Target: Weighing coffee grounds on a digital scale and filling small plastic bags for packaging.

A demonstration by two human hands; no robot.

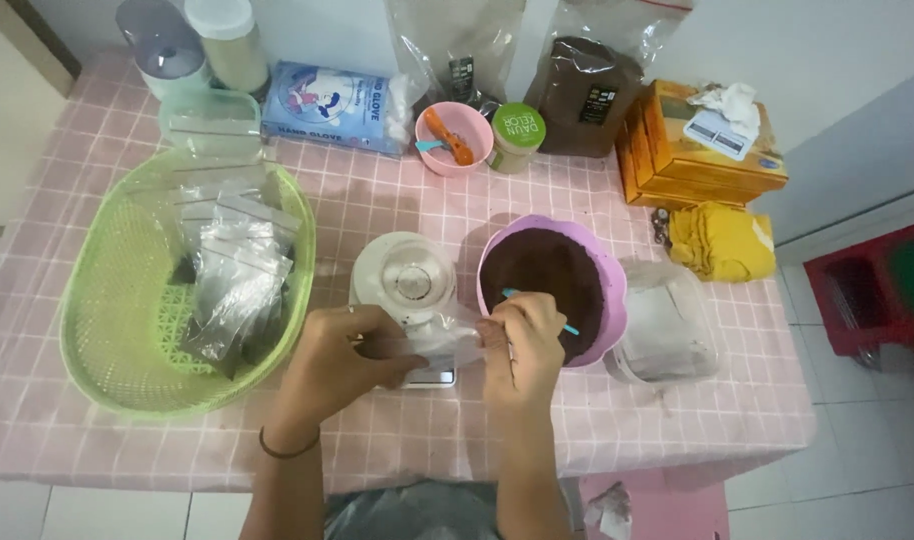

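One small clear bag (pixel 447 340) held by two hands, left hand (pixel 342 355), right hand (pixel 525 345).

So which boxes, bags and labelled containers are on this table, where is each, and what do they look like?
Glove box: back centre-left, flat, blue and white.
Two clear bags: back wall, the right one holding dark brown powder, small dark labels.
Jar: beside the pink cup, round green lid.
Cartons: back right, stacked, orange-yellow.
Small clear pouches: piled in the green basket.

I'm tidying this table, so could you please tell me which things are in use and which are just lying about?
In use:
left hand and right hand holding a small clear bag
teal spoon
pink bowl of brown powder
white scale

Lying about:
green basket
glove box
yellow cloth
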